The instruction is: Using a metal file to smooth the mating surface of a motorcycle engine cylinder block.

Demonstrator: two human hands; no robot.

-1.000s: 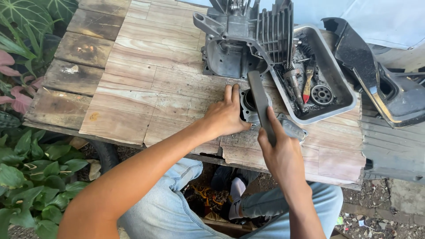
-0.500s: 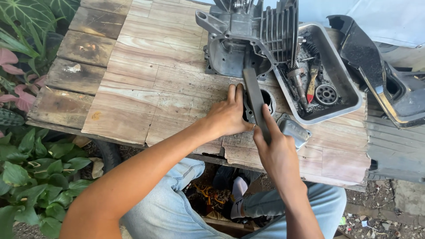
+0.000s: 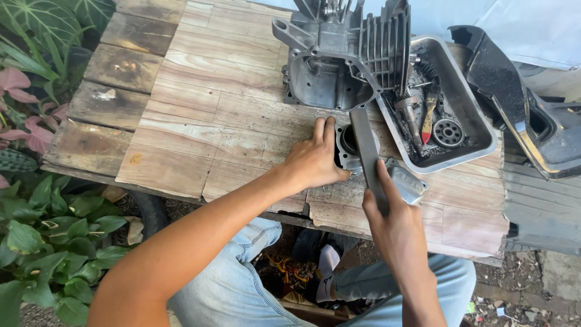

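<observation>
Weathered plank tabletop (image 3: 200,121), outdoors, plants at left. Left hand (image 3: 315,160) lies flat and unclenched, steadying a round metal cylinder part (image 3: 346,145) near the front edge. Right hand (image 3: 393,221) is clenched around the lower end of a flat metal file (image 3: 366,151) laid across that part. Judged rigid, heavy, possibly oily; grip its outer wall.

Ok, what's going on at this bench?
A person sits at a wooden plank table with engine parts. The left hand steadies a round metal cylinder part, while the right hand holds a flat grey bar laid across its top. Behind stand a finned engine casing and a metal tray holding a gear and small tools.
</observation>
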